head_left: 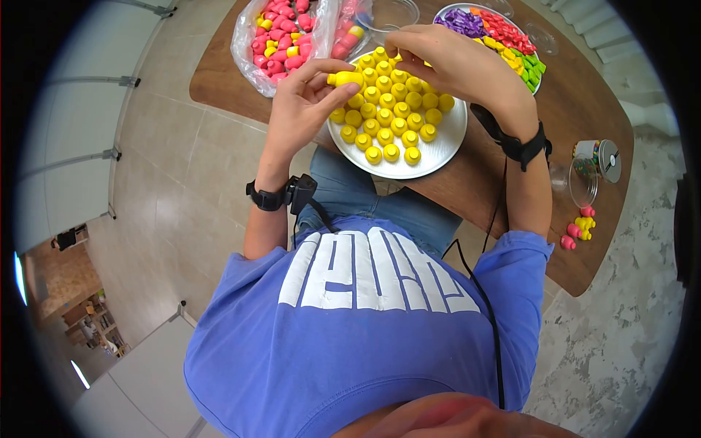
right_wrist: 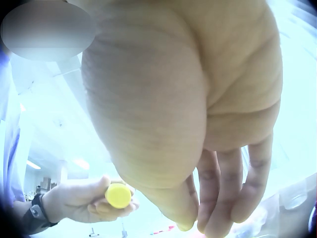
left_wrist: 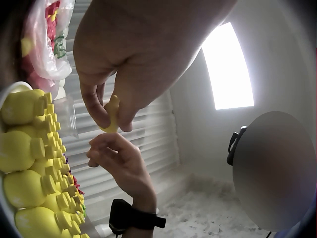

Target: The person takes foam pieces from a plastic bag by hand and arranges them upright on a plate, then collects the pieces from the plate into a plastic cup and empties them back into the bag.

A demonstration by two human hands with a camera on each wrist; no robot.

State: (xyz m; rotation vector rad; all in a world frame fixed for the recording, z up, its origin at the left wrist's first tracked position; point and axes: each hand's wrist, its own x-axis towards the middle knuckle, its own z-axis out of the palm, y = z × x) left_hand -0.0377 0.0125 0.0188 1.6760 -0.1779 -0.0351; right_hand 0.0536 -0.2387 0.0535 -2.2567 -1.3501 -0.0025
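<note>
My left hand [head_left: 301,102] pinches a small yellow bottle-shaped piece [head_left: 346,78] between thumb and fingers, over the left side of a round white plate [head_left: 445,150]. In the right wrist view, the round end of that yellow piece [right_wrist: 119,196] faces the camera. Many similar yellow pieces [head_left: 385,117] stand upright on the plate, close together, narrow necks up. My right hand [head_left: 467,69] hovers over the plate's far right part, its fingers loosely bent downward. Nothing shows between the right hand's fingers [left_wrist: 106,156] in the left wrist view.
Pink and yellow pieces fill a clear plastic bag [head_left: 285,44] at the back left. A plate of colourful wrapped candies [head_left: 511,44] lies at the back right. A lidded jar [head_left: 607,160], a clear cup [head_left: 583,182] and several loose pink and yellow pieces [head_left: 582,228] occupy the table's right side.
</note>
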